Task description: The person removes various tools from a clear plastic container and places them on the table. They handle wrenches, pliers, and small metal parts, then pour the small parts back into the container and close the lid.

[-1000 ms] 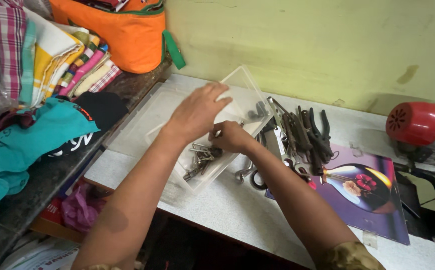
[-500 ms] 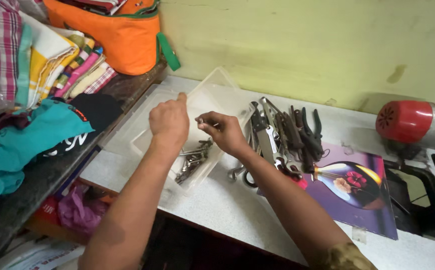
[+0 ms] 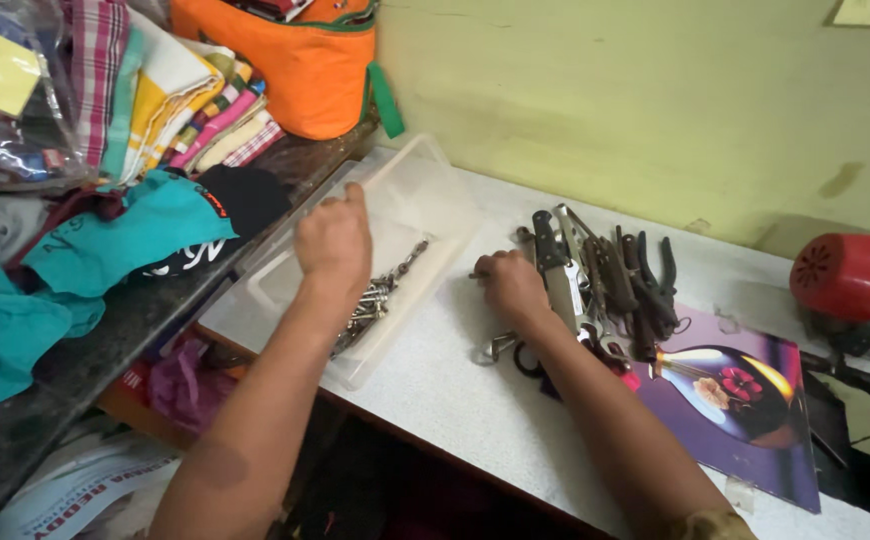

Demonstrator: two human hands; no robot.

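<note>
White desk [image 3: 435,400]: our left hand [image 3: 335,240], loosely curled, rested in the tray [image 3: 425,190] over stiff, heavy bolts [image 3: 370,300]; right hand [image 3: 510,285] lay closed beside the pliers [image 3: 645,285], contents unclear.

Clear, glossy plastic tray [image 3: 425,200] holds dull metal screws [image 3: 375,295]; steel pliers [image 3: 645,285] with dark matt grips lie on a speckled, smooth white counter [image 3: 435,390] beside a glossy purple printed sheet [image 3: 755,420] and folded woven cloth [image 3: 185,100].

A clear plastic package [image 3: 5,90] of folded cloth sits top left.
</note>
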